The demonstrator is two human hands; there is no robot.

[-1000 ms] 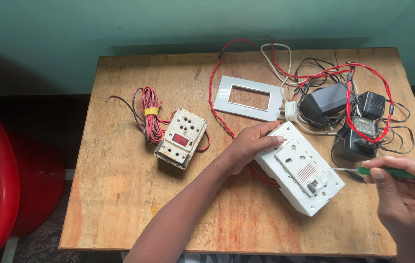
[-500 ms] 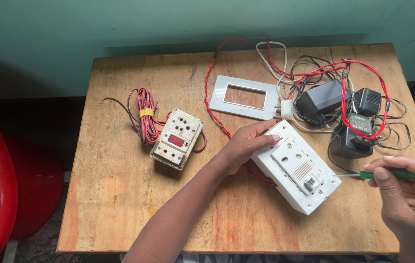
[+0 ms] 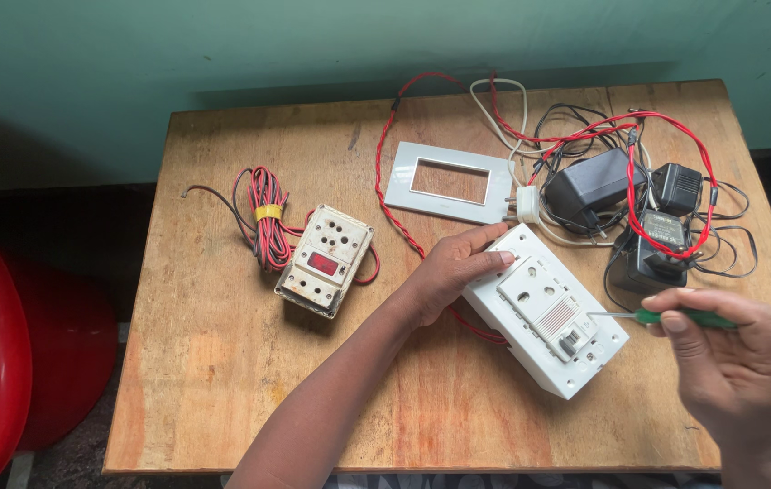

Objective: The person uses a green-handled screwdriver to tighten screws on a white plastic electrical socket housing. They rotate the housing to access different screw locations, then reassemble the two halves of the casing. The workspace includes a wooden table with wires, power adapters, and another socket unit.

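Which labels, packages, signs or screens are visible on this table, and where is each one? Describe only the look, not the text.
No packages, signs or screens.
Label on a black power adapter: right side of the table, pale rectangle among red wires.
Grey patch on the white switch box: front right, under the left hand, beside the screwdriver in the right hand.
Yellow band on the red wire bundle: left side.

Worn wooden table (image 3: 222, 380) against a plain teal-green wall (image 3: 222, 54), dark floor (image 3: 68, 217), red plastic chair (image 3: 5, 353) at left

Old socket box (image 3: 325, 259), coiled wire (image 3: 263, 217), grey frame plate (image 3: 450, 182), black adapters (image 3: 625, 204) — wooden table (image 3: 213, 380).
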